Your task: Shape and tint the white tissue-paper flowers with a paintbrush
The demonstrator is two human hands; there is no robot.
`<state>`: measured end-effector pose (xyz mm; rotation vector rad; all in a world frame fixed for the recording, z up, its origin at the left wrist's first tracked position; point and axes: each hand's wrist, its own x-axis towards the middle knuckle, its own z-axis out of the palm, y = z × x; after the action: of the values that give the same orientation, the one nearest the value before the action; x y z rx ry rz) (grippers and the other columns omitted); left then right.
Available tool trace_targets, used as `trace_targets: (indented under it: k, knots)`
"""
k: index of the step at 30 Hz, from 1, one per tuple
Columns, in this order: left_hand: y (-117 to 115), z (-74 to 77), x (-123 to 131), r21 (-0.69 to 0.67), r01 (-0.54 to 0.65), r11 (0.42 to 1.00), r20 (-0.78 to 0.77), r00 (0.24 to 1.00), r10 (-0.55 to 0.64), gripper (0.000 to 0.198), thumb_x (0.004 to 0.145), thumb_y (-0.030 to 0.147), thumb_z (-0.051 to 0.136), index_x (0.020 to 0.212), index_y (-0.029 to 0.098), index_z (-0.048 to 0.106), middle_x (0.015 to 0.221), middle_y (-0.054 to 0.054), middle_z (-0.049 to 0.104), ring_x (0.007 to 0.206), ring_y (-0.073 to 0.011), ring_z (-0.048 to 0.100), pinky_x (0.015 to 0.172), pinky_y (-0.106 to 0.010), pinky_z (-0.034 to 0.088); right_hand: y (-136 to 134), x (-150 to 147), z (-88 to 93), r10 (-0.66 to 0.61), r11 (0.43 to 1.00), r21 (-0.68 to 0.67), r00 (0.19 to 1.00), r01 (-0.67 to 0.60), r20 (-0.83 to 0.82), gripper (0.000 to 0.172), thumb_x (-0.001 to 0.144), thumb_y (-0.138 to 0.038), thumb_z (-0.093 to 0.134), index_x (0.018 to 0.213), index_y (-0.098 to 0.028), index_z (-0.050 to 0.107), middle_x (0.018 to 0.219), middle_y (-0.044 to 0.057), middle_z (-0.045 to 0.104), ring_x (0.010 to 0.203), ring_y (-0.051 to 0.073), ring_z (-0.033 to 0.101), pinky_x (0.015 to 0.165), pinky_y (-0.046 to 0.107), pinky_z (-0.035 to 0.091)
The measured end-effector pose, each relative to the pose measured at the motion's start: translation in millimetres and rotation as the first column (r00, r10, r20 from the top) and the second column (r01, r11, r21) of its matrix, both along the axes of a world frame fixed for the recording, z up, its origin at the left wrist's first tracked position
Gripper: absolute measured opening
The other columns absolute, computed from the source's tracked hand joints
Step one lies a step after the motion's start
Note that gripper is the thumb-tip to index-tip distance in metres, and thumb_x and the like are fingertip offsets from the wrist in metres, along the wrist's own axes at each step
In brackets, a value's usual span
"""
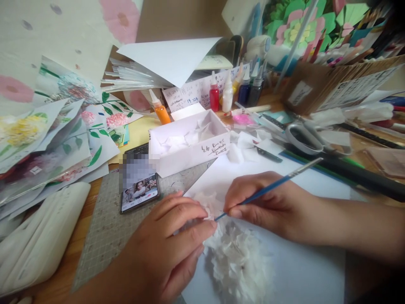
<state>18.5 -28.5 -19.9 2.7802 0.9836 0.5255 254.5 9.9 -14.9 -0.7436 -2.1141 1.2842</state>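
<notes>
A blue paintbrush is gripped in my right hand, its thin handle end pointing down-left and its bristle end up-right. The handle end meets a small white paper petal at the fingertips of my left hand. Those left fingers are close together and appear to pinch the petal, though its lower part is hidden. Just below lies a ruffled white paper flower with many layers. More white petals are partly covered by my hands. All of this rests on a white sheet.
A white box holding white paper pieces stands behind my hands, beside a phone on a grey cutting mat. Several glue or paint bottles stand farther back. Scissors lie right; flower pictures and a white case lie left.
</notes>
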Motion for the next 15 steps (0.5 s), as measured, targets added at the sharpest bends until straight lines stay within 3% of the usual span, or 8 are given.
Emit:
trace_targets:
  k: [8,15]
  knots:
    - [1.9,2.4,-1.9,0.007,0.054,0.999,-0.05,0.997,-0.053,0.031,0.078,0.014,0.053,0.105,0.025,0.063,0.106,-0.006,0.06,0.104,-0.0222,0.053,0.1,-0.042,0.041,0.6,-0.6,-5.3,-0.035,0.999,0.029,0.998,0.036,-0.059,0.011,0.085,-0.019,0.053,0.084,-0.011,0.061,0.078,0.007,0.065,0.071,0.012,0.06,0.066,0.023,0.05]
    - [-1.3,4.1,0.5,-0.019,0.023,1.0,-0.036,0.999,-0.023,0.03,0.078,0.016,0.052,0.105,0.024,0.063,0.117,-0.007,0.057,0.112,-0.0262,0.05,0.099,-0.047,0.043,0.3,-0.8,-0.2,-0.06,0.992,-0.115,0.998,0.057,-0.021,0.013,0.085,-0.023,0.052,0.081,-0.013,0.059,0.073,0.004,0.063,0.067,0.011,0.058,0.063,0.021,0.049]
